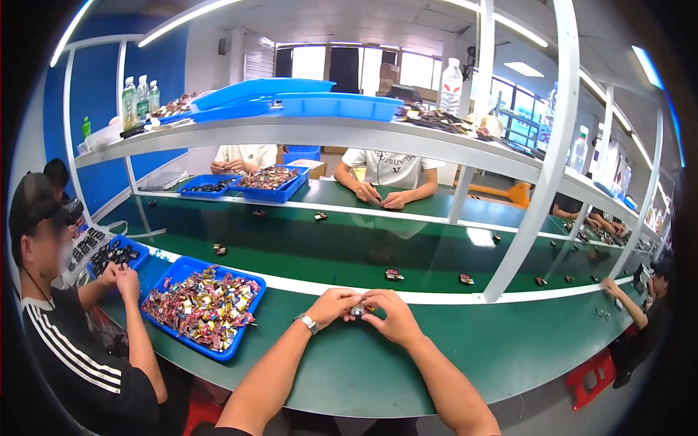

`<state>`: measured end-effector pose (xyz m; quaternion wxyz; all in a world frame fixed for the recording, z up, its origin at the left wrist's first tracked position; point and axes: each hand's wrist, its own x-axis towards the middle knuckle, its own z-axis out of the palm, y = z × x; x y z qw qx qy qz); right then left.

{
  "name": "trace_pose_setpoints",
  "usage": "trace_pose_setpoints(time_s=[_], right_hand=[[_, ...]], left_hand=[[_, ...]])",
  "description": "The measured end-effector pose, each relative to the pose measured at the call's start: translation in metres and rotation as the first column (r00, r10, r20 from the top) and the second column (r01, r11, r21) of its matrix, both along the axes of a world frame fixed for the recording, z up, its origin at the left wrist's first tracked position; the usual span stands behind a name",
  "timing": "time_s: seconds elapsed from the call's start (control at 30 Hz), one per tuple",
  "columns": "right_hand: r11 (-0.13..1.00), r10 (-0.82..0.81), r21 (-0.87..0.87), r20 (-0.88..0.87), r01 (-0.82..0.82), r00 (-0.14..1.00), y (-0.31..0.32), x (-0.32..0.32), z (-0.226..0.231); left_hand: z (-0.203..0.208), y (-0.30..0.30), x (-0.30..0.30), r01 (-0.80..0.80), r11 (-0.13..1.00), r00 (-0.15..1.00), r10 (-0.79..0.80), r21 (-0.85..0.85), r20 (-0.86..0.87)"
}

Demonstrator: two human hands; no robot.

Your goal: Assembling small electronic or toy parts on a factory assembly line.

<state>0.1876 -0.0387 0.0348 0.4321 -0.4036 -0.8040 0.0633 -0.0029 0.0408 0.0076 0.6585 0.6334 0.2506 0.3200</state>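
My left hand point(334, 306), with a metal-band watch on its wrist, is closed over the near green work surface. My right hand point(393, 317) meets it from the other side, thumb and fingers bent inward. Between the fingertips of both hands is a small silvery and dark part point(357, 310); the fingers cover most of it, so its kind cannot be made out. To the left of my hands stands a blue tray point(259, 292) heaped with small red, yellow, white and silver pieces point(200, 309).
Beyond a white rail runs a green conveyor belt point(334, 251) carrying scattered small parts point(393, 275). A white post point(534, 156) and a shelf point(327, 129) rise ahead. Co-workers sit at left, across and at right. Another blue tray point(144, 256) holds black parts.
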Motion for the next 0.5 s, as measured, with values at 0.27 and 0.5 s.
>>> trace_pose_setpoints(time_s=[0.27,0.5], right_hand=[[0.984,-0.169,0.053,-0.053,0.171,0.984,0.003,0.003,-0.013],[0.991,-0.135,-0.007,-0.076,0.134,0.988,0.003,-0.003,-0.008]], left_hand=[[0.002,-0.013,0.012,0.024,0.974,0.987,0.012,-0.223,0.160],[-0.002,-0.011,0.010,0.075,0.970,0.971,-0.018,-0.230,0.240]])
